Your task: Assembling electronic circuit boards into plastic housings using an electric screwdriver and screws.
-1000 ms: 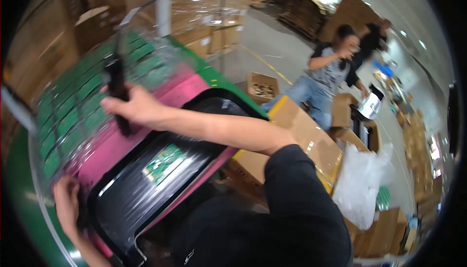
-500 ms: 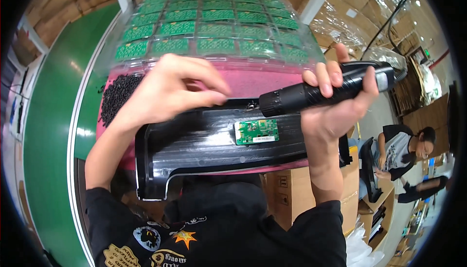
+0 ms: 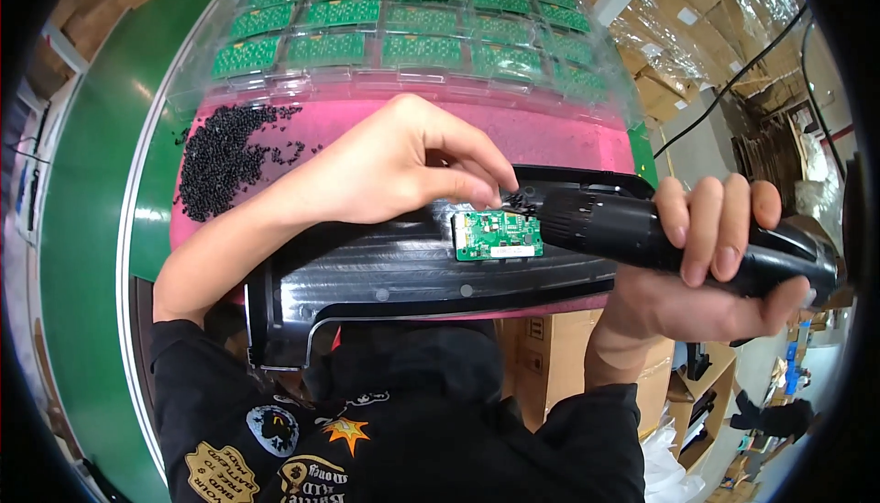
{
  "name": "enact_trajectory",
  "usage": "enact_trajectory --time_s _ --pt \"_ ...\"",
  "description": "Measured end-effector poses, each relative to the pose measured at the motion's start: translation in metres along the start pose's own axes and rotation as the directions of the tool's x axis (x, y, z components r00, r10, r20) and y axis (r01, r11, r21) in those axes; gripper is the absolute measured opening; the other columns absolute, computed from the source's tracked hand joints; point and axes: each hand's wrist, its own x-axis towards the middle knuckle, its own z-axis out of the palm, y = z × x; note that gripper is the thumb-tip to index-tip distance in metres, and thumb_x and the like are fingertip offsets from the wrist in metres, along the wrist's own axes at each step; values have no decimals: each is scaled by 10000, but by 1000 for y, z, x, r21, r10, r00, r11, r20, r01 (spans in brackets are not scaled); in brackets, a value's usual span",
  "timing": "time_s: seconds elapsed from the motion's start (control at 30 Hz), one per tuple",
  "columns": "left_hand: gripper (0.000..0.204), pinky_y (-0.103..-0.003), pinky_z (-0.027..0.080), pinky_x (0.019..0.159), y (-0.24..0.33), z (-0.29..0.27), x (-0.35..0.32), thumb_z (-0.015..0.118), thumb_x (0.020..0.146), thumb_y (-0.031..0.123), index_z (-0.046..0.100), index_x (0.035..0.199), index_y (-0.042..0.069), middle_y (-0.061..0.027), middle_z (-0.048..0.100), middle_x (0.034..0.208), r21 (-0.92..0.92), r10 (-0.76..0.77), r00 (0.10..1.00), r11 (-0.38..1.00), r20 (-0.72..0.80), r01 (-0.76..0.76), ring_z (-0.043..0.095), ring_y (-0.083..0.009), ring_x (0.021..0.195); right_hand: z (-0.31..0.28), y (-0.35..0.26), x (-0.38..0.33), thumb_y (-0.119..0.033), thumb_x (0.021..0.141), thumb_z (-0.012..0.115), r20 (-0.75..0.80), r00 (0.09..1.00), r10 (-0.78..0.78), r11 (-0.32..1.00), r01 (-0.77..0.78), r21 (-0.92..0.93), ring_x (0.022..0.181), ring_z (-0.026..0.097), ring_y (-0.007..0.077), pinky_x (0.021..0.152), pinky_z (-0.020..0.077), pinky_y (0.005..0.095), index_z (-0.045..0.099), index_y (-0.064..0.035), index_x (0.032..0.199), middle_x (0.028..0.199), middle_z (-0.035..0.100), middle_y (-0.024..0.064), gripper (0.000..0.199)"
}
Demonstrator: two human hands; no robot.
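Note:
My right hand (image 3: 701,269) is wrapped around a black electric screwdriver (image 3: 605,226), which lies nearly level and points left. Its thin bit reaches the upper edge of a small green circuit board (image 3: 498,235). My left hand (image 3: 403,159) has its thumb and fingers pinched close together at the bit's end; what they hold, if anything, is too small to make out. Small dark pieces (image 3: 522,200) cluster by the screwdriver's front end. The board rests inside a long, curved black plastic housing (image 3: 394,269), whose right part is hidden by the screwdriver and my right hand.
A pile of small black screws (image 3: 215,168) is at the left of the pink work surface (image 3: 344,122). Behind stands a clear plastic tray (image 3: 422,75) with rows of green boards. A cardboard box (image 3: 559,356) is below right, and a black cable (image 3: 733,81) hangs at the right.
My left hand has moved right to the bit. The screwdriver has moved right and down in my right hand, and its front end is now beside the board. The co-worker at right is mostly out of sight.

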Motion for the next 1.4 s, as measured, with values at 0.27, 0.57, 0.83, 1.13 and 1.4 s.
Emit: enact_trajectory --time_s 0.27,0.57,0.83,1.13,1.4 --pt "213 -258 556 721 -5 8 -3 768 761 -3 709 965 -20 -84 727 851 114 120 993 987 -21 -117 697 -131 778 -4 -2 0 -419 833 668 71 997 33 998 -36 41 528 453 67 631 375 253 474 -100 980 668 483 -38 401" --pt "207 -276 554 691 -9 12 -3 764 755 17 697 946 -22 -111 723 872 366 370 929 864 3 -345 708 -186 777 -4 1 -3 -462 820 645 77 996 53 998 -54 12 524 466 75 638 395 269 486 -98 980 672 485 -37 429" --pt "185 -347 552 697 -13 13 -6 734 759 9 651 916 -44 -149 700 918 624 434 895 673 104 -398 689 -303 835 -16 12 -4 -583 806 649 97 989 108 993 -104 -48 519 428 75 623 383 276 535 -98 1023 664 456 -48 543" --pt "220 -369 485 569 -12 22 -1 692 649 -35 605 850 -15 -108 594 740 749 540 831 494 135 -442 612 -288 671 -34 14 -7 -598 869 585 201 968 152 976 -179 126 623 526 146 650 422 309 524 -74 1144 746 556 37 594" --pt "242 -347 477 578 -2 28 -4 679 618 -127 595 825 -36 -124 609 738 740 536 842 543 59 -397 617 -287 661 -15 17 -7 -358 901 661 85 994 64 989 -75 125 538 494 138 498 433 274 455 4 1079 665 523 91 453"
